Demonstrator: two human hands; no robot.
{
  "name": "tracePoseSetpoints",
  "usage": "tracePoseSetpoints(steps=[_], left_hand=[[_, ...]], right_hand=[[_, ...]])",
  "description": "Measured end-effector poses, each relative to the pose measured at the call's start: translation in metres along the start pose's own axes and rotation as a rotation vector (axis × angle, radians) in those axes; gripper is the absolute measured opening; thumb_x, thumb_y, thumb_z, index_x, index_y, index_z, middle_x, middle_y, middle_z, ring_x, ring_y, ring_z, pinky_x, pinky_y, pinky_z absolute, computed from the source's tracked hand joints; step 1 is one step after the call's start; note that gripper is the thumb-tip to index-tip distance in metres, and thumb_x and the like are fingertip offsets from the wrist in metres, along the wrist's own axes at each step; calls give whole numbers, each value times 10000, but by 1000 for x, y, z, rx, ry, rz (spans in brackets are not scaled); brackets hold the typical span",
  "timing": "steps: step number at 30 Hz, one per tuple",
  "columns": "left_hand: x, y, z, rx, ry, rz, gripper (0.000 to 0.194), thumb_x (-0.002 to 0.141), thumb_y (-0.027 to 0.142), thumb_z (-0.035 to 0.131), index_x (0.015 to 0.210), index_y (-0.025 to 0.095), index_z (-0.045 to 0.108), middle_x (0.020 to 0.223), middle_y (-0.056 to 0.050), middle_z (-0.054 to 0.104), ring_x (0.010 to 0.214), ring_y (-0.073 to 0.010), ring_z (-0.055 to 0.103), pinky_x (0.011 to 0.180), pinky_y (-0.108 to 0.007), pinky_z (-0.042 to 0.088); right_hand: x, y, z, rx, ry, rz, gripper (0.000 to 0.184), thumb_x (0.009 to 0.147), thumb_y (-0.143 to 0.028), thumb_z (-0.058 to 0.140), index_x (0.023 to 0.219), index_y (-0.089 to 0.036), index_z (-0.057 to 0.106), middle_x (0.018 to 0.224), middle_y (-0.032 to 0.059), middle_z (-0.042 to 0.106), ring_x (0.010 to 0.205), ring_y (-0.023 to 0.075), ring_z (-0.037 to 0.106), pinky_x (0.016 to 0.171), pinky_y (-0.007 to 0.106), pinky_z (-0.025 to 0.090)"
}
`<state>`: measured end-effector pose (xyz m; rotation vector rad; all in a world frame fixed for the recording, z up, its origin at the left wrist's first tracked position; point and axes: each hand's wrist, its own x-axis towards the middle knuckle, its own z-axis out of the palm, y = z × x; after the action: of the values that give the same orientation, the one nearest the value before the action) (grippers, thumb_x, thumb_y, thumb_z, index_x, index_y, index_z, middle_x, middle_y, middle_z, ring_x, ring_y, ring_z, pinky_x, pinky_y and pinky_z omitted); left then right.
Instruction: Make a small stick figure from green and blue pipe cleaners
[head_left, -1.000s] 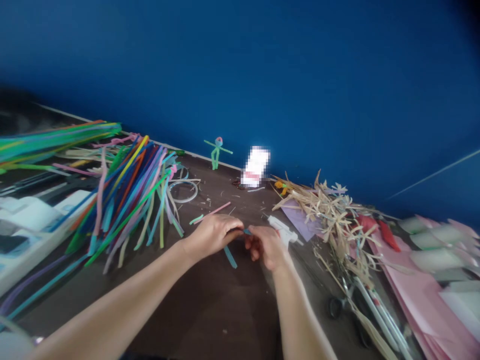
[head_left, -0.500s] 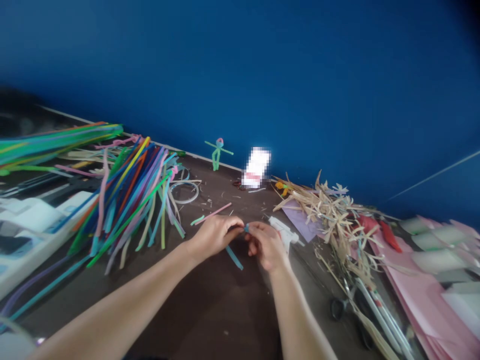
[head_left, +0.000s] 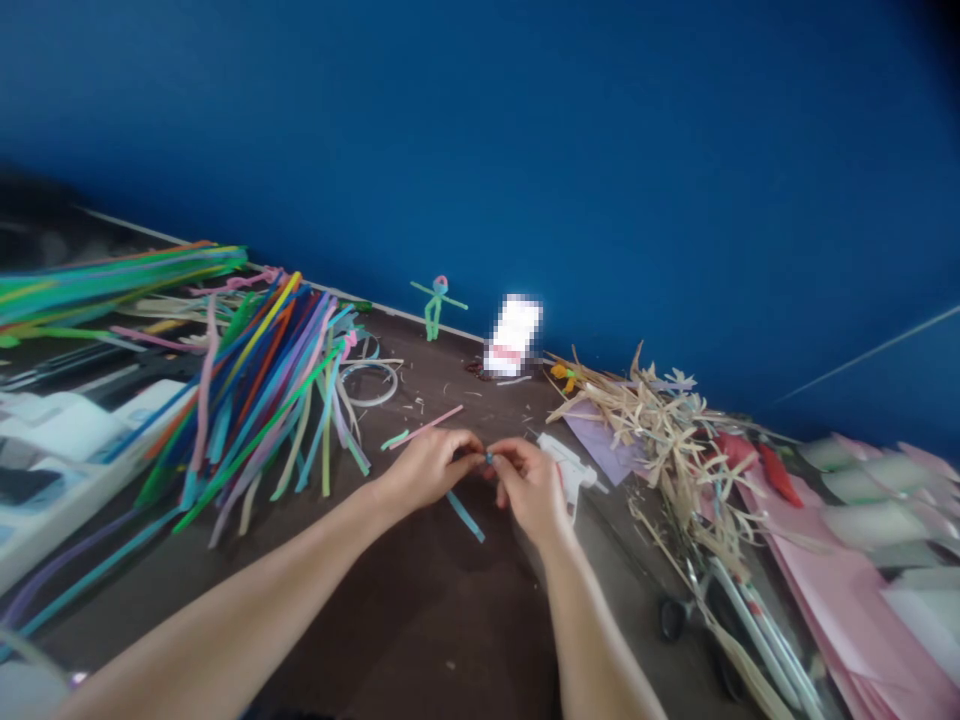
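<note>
Plainly, we had two hands at work, both with fingers closed. Our left hand [head_left: 435, 468] and our right hand [head_left: 531, 485] met fingertip to fingertip over the dark table [head_left: 420, 640], pinching one blue strip [head_left: 466, 517] between them. One small bit of it showed at the fingertips, and one loose end slanted out below our left hand; our fingers hid how the two parts joined.

Beyond our left hand lay two short pieces, one pink stick [head_left: 429, 425] and one pale green piece [head_left: 394, 439], close together. Farther off we counted one clear ring [head_left: 369, 385] and one green figure [head_left: 433, 310], upright with two arms spread, near the blue wall [head_left: 480, 150]. To its right leaned one bright, pixelated screen [head_left: 512, 337].

On the left we had two bundles of coloured stems, a fanned bundle [head_left: 281, 370] and a flatter bundle [head_left: 120, 285], their stems too many to count. Just beyond our right hand lay one white tool [head_left: 574, 468], partly covered by that hand, with one purple sheet [head_left: 598, 440] beside it. Farther right we saw one heap of straw [head_left: 667, 430] and several pink sheets [head_left: 840, 600], overlapping too much to number.
</note>
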<state>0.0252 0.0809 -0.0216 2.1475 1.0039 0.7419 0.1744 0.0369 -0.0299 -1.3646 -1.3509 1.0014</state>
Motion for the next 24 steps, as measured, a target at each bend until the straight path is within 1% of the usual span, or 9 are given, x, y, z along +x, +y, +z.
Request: tracePoseSetpoints(steps=[3, 6, 8, 11, 14, 17, 20, 24], left_hand=[[0, 0, 0, -32, -11, -45, 151, 756, 260, 488, 730, 173, 610, 638, 13, 628, 593, -113, 556, 543, -196, 357], [1, 1, -1, -111, -29, -88, 144, 744, 248, 486, 733, 165, 603, 641, 10, 634, 591, -112, 563, 540, -191, 371], [2, 2, -2, -169, -59, -108, 146, 741, 244, 479, 724, 157, 596, 633, 9, 635, 577, -108, 564, 534, -186, 381], [2, 1, -2, -223, -98, -122, 148, 736, 245, 475, 710, 148, 584, 623, 6, 631, 551, -100, 554, 517, -182, 390], [3, -3, -1, -273, -133, -152, 155, 729, 262, 482, 711, 141, 579, 609, 3, 619, 511, -91, 530, 472, -177, 383], [3, -7, 0, -353, -170, -194, 166, 726, 276, 488, 726, 136, 577, 607, 3, 605, 479, -80, 505, 442, -172, 379], [4, -7, -1, -411, -198, -221, 164, 714, 272, 506, 748, 131, 582, 611, 1, 598, 488, -80, 505, 454, -178, 397], [4, -4, -2, -450, -182, -229, 155, 691, 263, 538, 762, 132, 581, 605, 7, 586, 530, -94, 527, 475, -186, 412]], right_hand=[[-2, -2, -1, -135, -9, -102, 136, 756, -203, 446, 822, -181, 563, 611, -15, 574, 378, 76, 462, 378, 186, 361], [-4, -5, -2, -267, -12, -218, 171, 751, -178, 441, 855, -185, 576, 740, 19, 609, 575, 123, 561, 531, 214, 434], [-4, -8, -2, -332, -7, -275, 182, 746, -155, 434, 852, -186, 578, 779, 28, 611, 678, 145, 572, 621, 235, 441], [-4, -10, -2, -402, 11, -345, 190, 735, -122, 422, 816, -186, 581, 776, 35, 601, 739, 161, 556, 692, 261, 426], [-4, -11, -2, -430, 22, -386, 200, 730, -97, 411, 783, -189, 582, 772, 42, 581, 758, 164, 539, 712, 270, 416], [-5, -10, -1, -436, 24, -382, 215, 739, -95, 397, 771, -198, 584, 748, 39, 568, 729, 162, 531, 696, 273, 415], [-6, -10, -1, -440, 30, -376, 218, 744, -96, 393, 763, -202, 584, 740, 37, 563, 718, 161, 526, 692, 276, 412], [-6, -11, 0, -398, 27, -376, 209, 745, -99, 404, 810, -199, 576, 784, 38, 572, 752, 160, 530, 701, 274, 409]])
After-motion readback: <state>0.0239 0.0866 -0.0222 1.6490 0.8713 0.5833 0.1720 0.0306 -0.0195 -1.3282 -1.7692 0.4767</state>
